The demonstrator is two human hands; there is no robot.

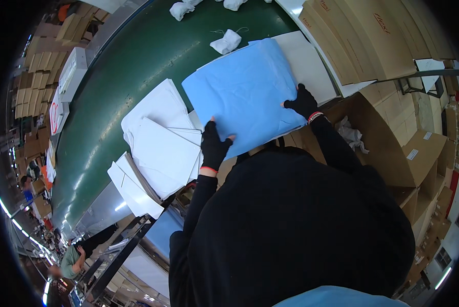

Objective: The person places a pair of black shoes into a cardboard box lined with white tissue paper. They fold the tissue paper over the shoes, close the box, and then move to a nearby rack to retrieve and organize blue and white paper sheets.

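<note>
Light-blue sheet (pixel 244 89), creased on top, is right between and ahead of your hands, lying on the green-topped counter (pixel 122 84). Can't tell if it's one folded piece or a stack.

Your left hand (pixel 216 147), black fingerless glove, is at the sheet's near left corner: thumb and index spread apart, tips on or at the blue. Your right hand (pixel 302 104), same glove, is at the right edge, thumb and index also spread. Can't tell whether either one is gripping; the other fingers don't show clearly. Red band (pixel 208 169) on your left wrist, beaded bracelet (pixel 315 116) on the right.

Just past your right hand, a pale flat board (pixel 310 60) sticks out from under the blue. Just left of your left hand: white sheets (pixel 163 153), fanned and overlapping, with more white pieces (pixel 132 187) angled at the near edge.

Beyond both hands, near the sheet's far edge: small white pouch (pixel 226 42) with thin strings. Farther out past it, more white bundles (pixel 183 9).

Ahead and right of your right hand: brown cartons (pixel 365 43), standing packed together. Nearer, right of that forearm: open cardboard box (pixel 375 115), crumpled white paper (pixel 351 135) inside.
</note>
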